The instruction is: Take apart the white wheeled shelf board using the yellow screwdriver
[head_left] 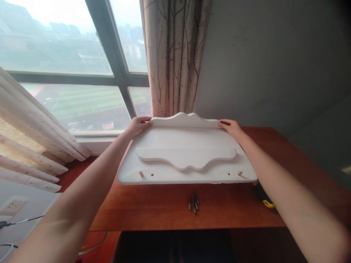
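A white board with rounded corners [164, 138] lies flat on the table. Along its far edge stands a white wavy-edged panel [186, 121], upright. My left hand [139, 125] pinches the panel's left end, and my right hand [231, 128] grips its right end, thumbs on the near face. A second wavy-edged panel [186, 155] rests loose across the middle of the board. Near the board's front edge, a wooden dowel [141, 174] sticks up beside a hole on the left, and another dowel [239, 173] leans beside a hole on the right.
Several metal screws [194, 201] lie on the reddish-brown table [153, 208] in front of the board. A dark tool with a yellow part [268, 204] sits partly hidden at the right. Behind are a window [74, 106], a curtain [175, 54] and a grey wall.
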Demonstrator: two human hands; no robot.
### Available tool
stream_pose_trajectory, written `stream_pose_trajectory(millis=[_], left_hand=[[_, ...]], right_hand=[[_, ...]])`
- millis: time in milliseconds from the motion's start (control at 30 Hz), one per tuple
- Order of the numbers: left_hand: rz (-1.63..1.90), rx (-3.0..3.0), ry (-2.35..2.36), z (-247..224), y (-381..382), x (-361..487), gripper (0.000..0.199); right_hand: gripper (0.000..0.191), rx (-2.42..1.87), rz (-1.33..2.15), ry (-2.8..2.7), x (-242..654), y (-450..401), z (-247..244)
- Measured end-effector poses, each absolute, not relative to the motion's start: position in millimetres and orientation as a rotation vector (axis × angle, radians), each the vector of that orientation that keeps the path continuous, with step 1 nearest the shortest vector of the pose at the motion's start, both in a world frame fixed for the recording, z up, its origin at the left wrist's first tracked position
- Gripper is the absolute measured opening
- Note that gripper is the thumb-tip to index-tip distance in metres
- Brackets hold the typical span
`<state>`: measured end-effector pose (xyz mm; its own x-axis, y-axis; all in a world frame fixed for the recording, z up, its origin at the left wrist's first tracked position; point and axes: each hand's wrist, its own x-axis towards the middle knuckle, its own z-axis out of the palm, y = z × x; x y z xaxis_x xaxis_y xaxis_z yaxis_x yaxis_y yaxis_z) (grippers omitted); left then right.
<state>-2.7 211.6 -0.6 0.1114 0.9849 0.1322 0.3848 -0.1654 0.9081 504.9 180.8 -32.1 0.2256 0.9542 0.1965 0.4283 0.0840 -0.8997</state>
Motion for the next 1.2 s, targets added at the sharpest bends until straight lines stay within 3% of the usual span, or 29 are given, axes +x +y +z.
stream_pose_trajectory(millis=[167,600,800,1000,1200], left_hand=[[1.106,1.586,1.325,-9,209,-1,0.082],[1.300,1.724,1.387,-6,210,2,0.065],[1.320,1.761,1.392,-3,190,-3,0.070],[1.202,1.893,1.422,-3,155,-17,0.051],[1.093,2.201,1.479,-1,126,-25,0.052]], right_hand=[[0.068,-1.467,0.753,-1.266,504,181,-36],[0.064,-1.309,0.736,-1.187,498,182,-16],[0.055,-1.286,0.591,-1.365,499,166,10],[0.044,-1.400,0.400,-1.672,510,119,-8],[0.027,-1.424,0.142,-1.854,504,87,-13]])
